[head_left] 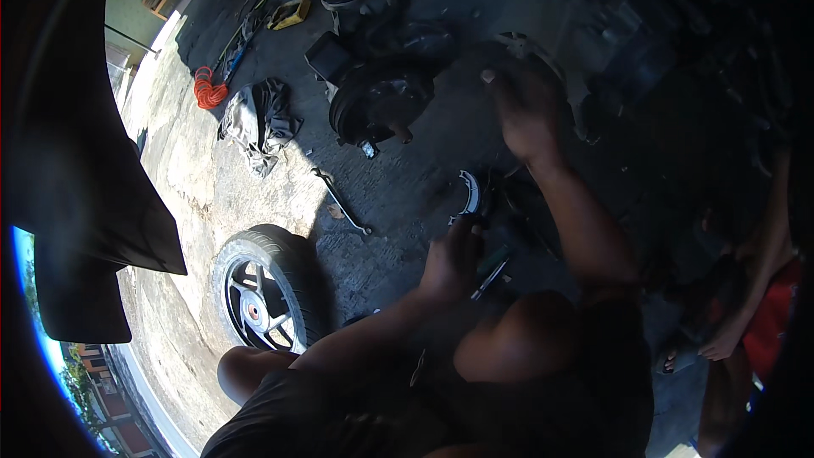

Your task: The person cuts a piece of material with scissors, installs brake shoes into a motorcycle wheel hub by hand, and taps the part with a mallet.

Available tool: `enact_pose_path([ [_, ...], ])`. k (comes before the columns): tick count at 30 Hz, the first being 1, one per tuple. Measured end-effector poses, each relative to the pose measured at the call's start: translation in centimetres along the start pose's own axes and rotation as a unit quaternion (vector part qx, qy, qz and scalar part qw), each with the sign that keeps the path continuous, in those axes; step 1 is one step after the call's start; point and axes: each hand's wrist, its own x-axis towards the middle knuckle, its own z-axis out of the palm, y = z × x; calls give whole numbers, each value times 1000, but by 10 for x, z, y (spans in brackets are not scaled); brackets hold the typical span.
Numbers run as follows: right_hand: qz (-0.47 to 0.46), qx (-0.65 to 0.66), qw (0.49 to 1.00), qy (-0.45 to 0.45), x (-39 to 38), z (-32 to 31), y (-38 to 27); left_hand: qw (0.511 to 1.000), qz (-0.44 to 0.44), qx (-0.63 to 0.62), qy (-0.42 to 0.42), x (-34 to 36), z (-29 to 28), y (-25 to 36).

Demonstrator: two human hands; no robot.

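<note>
My left hand (454,261) is closed low over the ground, in front of my knees. Its fingers curl in deep shade, and what they hold cannot be made out. Just beyond it shows a curved brake shoe (470,193) with a pale edge. Beside the hand lies a tool with a green handle (493,265). My right hand (527,114) reaches up under the dark motorcycle, close to a metal part (515,42). Its thumb sticks out to the left, while the other fingers are lost in shadow. Left of it sits the round black hub unit (381,106).
A wheel with its tyre (263,288) lies at the left, near a wrench (341,202). Farther off are a crumpled grey cloth (261,119), a coil of orange cord (209,89) and a yellow container (289,13). Another person's arm (750,297) shows at the right.
</note>
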Motion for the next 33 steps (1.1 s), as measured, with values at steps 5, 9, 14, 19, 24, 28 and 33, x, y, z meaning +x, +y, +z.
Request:
enact_pose_path([
  [5, -105, -112, 982, -110, -43, 29, 56, 989, 99, 75, -74, 6, -17, -44],
  [9, -67, 112, 982, -136, -35, 10, 8, 994, 19, 33, -98, -6, -17, -47],
  [14, 55, 70, 995, -53, -51, 38, 93, 976, 126, 122, -131, 2, -12, -47],
  [19, -113, 165, 973, -112, -52, 8, 20, 988, 61, 35, -140, -4, -20, -50],
  [24, 146, 30, 982, -117, -71, 11, 75, 986, 146, 76, -32, 12, -34, -51],
  [28, -17, 287, 949, -132, -93, 6, -4, 987, 10, -31, 156, 10, -58, -68],
  [33, 93, 278, 950, 110, -75, -38, 12, 969, 23, -41, 241, 23, -85, -59],
])
